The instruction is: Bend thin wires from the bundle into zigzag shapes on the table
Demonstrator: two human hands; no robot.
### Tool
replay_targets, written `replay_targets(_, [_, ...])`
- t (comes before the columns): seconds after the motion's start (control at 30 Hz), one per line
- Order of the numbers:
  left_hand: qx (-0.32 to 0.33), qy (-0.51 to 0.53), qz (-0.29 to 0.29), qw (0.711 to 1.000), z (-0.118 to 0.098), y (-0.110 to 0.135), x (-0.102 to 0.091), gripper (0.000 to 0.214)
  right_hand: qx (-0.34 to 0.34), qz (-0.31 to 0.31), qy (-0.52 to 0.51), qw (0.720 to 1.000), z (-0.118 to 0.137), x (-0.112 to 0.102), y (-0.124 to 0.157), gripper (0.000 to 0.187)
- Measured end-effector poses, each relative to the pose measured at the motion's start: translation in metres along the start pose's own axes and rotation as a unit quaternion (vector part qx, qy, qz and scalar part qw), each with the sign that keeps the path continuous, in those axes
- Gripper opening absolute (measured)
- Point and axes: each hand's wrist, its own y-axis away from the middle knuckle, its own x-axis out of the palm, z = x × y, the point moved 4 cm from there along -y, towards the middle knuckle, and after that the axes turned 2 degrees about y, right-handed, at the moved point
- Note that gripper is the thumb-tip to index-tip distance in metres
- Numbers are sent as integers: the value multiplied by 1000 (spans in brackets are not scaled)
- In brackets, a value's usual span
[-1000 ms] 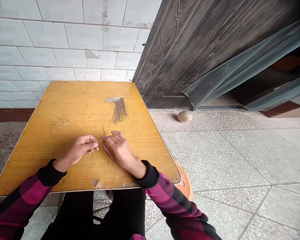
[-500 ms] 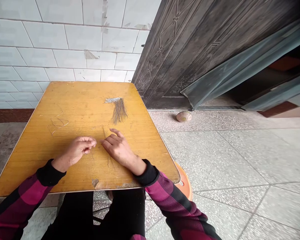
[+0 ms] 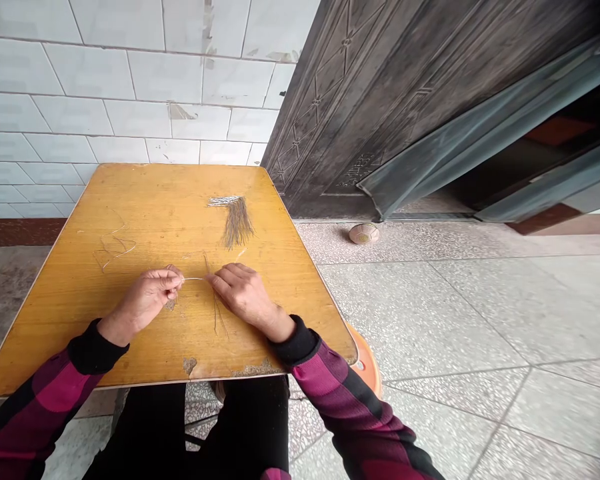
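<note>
Now, left fingers (image 3: 173, 277): pinched shut on a thin pale strand (image 3: 194, 279), as far as we can see
Right fingers (image 3: 225, 277): lying low and slightly spread at the strand's far end; whether they grip it, we cannot tell
Beneath them: dark fibres (image 3: 216, 313) trailing toward us across the tabletop
Hands: our left hand (image 3: 143, 303) and right hand (image 3: 247, 293) working close together, wrists resting near the chipped edge of a yellow wooden table (image 3: 55, 333)
Ahead: a brown fibre bundle (image 3: 237, 225) below a silvery band (image 3: 225, 201), untouched by either hand
Farther left: loose bent wires (image 3: 114, 252) on the table
Beyond: a small ball (image 3: 364, 233) on the terrazzo floor beneath a dark metal door (image 3: 330, 100)
</note>
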Motion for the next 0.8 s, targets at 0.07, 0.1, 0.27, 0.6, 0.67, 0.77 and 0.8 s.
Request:
replay_targets(0.07, [6, 4, 4, 1000, -1, 0, 0, 10, 6, 8, 0, 1000, -1, 1, 2, 25])
replay_targets(0.1, [6, 6, 6, 1000, -2, 0, 0, 9, 10, 10, -1, 1000, -2, 1, 3, 25])
replay_targets(0.27, [15, 10, 1, 1000, -9, 0, -2, 9, 45, 37, -8, 998, -8, 4, 7, 25])
replay_targets(0.6, [20, 5, 12, 1000, -5, 1, -2, 7, 79, 46, -47, 995, -8, 6, 4, 28])
replay_targets(0.67, [18, 1, 20, 1000, -2, 1, -2, 6, 75, 44, -62, 994, -6, 7, 3, 29])
replay_targets(0.77, [22, -8, 20, 1000, -2, 2, -3, 5, 66, 45, -103, 991, -5, 9, 4, 28])
replay_targets(0.8, [21, -10, 20, 1000, -2, 2, -4, 5, 65, 46, -115, 990, -5, 11, 5, 27])
